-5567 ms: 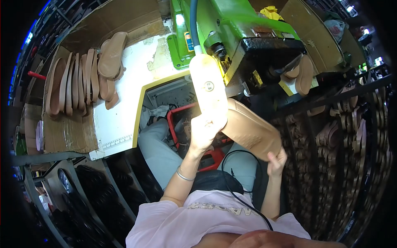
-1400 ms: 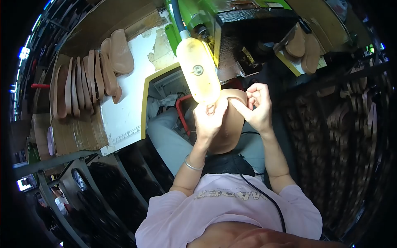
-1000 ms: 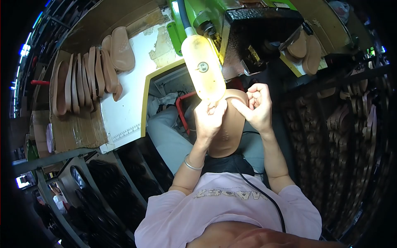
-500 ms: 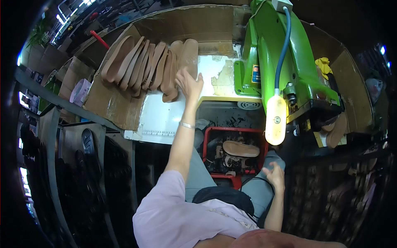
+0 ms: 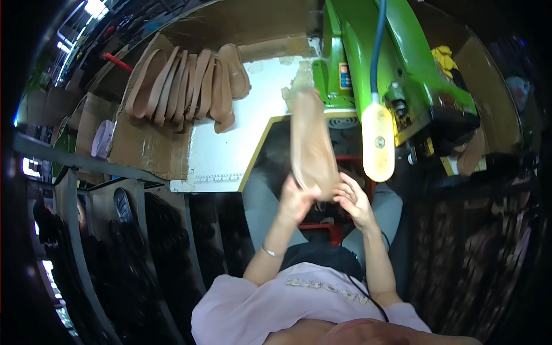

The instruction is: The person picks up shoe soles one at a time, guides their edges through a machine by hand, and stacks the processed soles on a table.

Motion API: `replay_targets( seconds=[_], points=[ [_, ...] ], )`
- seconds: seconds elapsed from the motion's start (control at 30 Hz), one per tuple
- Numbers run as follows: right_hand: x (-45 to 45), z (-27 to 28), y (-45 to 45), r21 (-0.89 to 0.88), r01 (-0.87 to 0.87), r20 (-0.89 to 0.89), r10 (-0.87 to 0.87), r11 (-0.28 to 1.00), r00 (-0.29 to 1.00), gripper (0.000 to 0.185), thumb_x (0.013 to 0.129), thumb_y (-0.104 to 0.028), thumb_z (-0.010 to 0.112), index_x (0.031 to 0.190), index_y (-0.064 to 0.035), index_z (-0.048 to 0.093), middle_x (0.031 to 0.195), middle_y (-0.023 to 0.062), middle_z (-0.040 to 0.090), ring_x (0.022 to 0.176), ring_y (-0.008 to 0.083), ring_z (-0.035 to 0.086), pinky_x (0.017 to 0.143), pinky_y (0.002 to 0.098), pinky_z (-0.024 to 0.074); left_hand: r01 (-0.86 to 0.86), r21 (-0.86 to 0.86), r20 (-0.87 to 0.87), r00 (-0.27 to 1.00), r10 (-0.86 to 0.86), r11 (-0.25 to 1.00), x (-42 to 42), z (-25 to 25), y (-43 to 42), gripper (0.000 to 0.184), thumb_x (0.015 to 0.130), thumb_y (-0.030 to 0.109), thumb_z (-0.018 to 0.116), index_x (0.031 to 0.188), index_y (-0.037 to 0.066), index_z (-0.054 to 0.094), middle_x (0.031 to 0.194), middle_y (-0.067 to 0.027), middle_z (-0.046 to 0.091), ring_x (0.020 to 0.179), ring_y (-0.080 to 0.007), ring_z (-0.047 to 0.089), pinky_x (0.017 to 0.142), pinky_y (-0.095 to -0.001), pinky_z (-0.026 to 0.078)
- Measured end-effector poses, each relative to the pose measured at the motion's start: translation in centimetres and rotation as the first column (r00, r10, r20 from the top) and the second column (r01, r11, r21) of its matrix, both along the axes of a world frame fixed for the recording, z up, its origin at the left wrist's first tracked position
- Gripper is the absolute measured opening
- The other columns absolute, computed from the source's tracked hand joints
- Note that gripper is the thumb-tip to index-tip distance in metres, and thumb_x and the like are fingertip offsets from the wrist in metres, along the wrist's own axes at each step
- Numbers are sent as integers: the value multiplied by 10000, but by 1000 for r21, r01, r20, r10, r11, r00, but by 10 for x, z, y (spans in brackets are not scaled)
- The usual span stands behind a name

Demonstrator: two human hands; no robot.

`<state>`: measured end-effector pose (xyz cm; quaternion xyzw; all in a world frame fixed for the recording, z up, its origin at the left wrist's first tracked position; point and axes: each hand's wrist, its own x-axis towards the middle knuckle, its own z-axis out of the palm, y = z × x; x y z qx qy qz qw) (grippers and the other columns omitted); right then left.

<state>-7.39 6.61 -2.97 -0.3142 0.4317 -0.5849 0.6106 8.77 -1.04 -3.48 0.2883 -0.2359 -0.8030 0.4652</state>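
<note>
A tan shoe sole (image 5: pixel 310 138) is held lengthwise in front of me, its far end blurred by motion. My left hand (image 5: pixel 298 201) grips its near end, with the thumb on top. At the sole's right edge is my right hand (image 5: pixel 355 202), its fingers apart and the tips at or touching that edge; I cannot tell whether they bear any weight. Beyond my left hand, a row of similar tan soles (image 5: pixel 184 86) leans on the white tabletop (image 5: pixel 221 149). One separate sole (image 5: pixel 234 72) lies at the row's right end.
A green machine (image 5: pixel 397 52) with a yellowish lamp (image 5: pixel 378 144) stands to the right. Cardboard walls (image 5: pixel 276 26) border the table. Below, a red crate (image 5: pixel 330 233) is partly hidden by my hands. Racks with dark soles (image 5: pixel 123 207) stand at left; yellow cloth (image 5: pixel 443 60) lies behind the machine.
My left hand has taken a sole from the right end of the row and brought it back toward my lap. My right hand has risen to the sole's edge. The view has shifted slightly.
</note>
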Motion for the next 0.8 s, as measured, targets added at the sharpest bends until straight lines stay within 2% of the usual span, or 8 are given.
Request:
replay_targets(
  seconds=[0.07,0.13,0.2,0.33,0.47,0.67,0.7,0.8],
  points=[
    [11,0,1,-51,77,-93,-82,996,992,558,764,-62,661,1243,41,394,1131,91,534,1055,137,496,928,274,376,258,156,97,957,-275,954,-2,-15,62,740,600,-116,703,1258,39,400,1171,-64,532,1081,-184,519,918,-328,435],
    [-6,-10,18,-57,-35,-202,22,998,979,490,761,-45,657,1193,39,442,1092,79,557,1017,127,510,910,271,388,318,75,228,917,-327,945,2,-11,74,667,667,-49,693,1261,25,397,1170,-68,531,1108,-187,495,951,-331,391],
    [-17,-12,40,-29,-37,-277,27,999,960,397,764,-32,650,1124,37,499,1054,71,574,979,123,526,885,267,404,251,-83,109,964,-242,964,6,11,49,531,755,20,653,1227,5,410,1150,-83,532,1076,-187,506,972,-345,357],
    [-22,-20,73,82,-71,-320,94,994,943,350,742,-24,677,1062,34,549,1019,70,593,942,118,548,848,261,430,255,-271,314,935,-165,928,-10,37,28,335,821,67,614,1107,-57,493,1026,-100,590,920,-127,570,820,-252,458],
    [-23,-21,88,195,-36,-280,90,980,956,415,703,-38,725,1076,33,558,987,68,628,877,131,589,802,262,464,189,-346,350,935,-60,919,-45,55,39,248,770,38,662,981,-68,585,883,-93,644,751,-105,603,666,-227,495],
    [9,-11,88,123,173,9,-175,977,984,493,652,-39,764,1090,22,548,1065,93,596,988,185,554,882,307,436,528,-464,745,667,-9,711,-89,91,9,225,720,130,726,857,-23,635,774,-44,636,688,-64,551,619,-210,458],
    [10,-11,88,115,177,49,-183,978,982,514,655,-56,765,1109,23,537,1077,91,588,986,185,553,883,299,434,404,-544,574,818,-25,735,-91,88,4,218,721,157,727,822,-8,627,727,-27,609,625,-57,515,561,-205,432],
    [11,-12,91,140,109,40,-116,984,992,540,647,-78,776,1118,26,532,1080,102,584,988,177,550,879,287,433,397,-540,571,821,-24,742,-84,91,-1,168,737,103,720,827,1,622,710,-7,586,616,-45,495,530,-201,418]
  ],
)
